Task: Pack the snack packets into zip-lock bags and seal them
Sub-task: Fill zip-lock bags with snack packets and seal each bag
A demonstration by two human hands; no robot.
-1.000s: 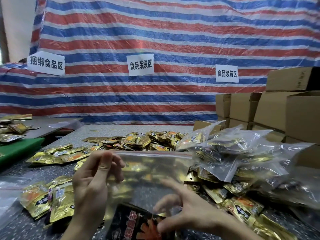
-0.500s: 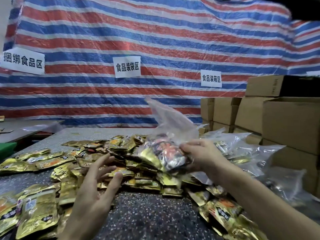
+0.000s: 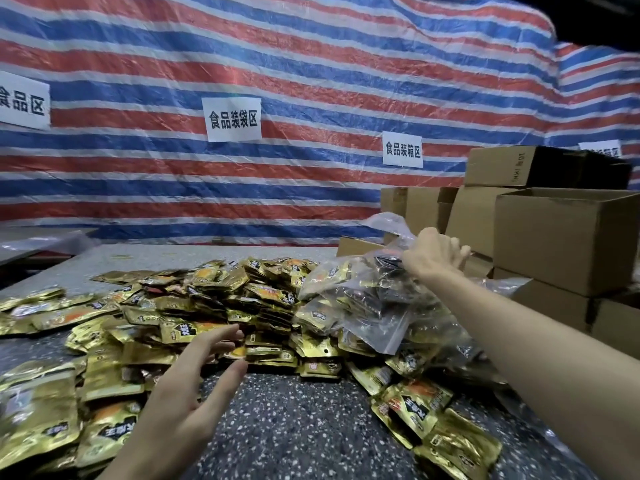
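Head view: right hand (image 3: 433, 259) grips the zip-lock bag (image 3: 377, 271) by its top; it looks soft and slippery. Left hand (image 3: 187, 393) is open, with light snack packets (image 3: 180, 330) just past its fingers.

A bare patch of speckled table (image 3: 298, 431) lies open at near centre. Loose snack packets (image 3: 207, 299) crowd its left and far sides. Filled zip-lock bags (image 3: 377, 317) and cardboard boxes (image 3: 564, 237) block the right.

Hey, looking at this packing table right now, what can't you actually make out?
Head view only:
1. Whether the zip-lock bag is sealed: the right hand grips its crumpled top and covers the zip.
2. The leftmost sign: cut off by the left edge.
3. The far-right sign: partly hidden behind the top cardboard box.
4. Small print on the gold snack packets: too small.
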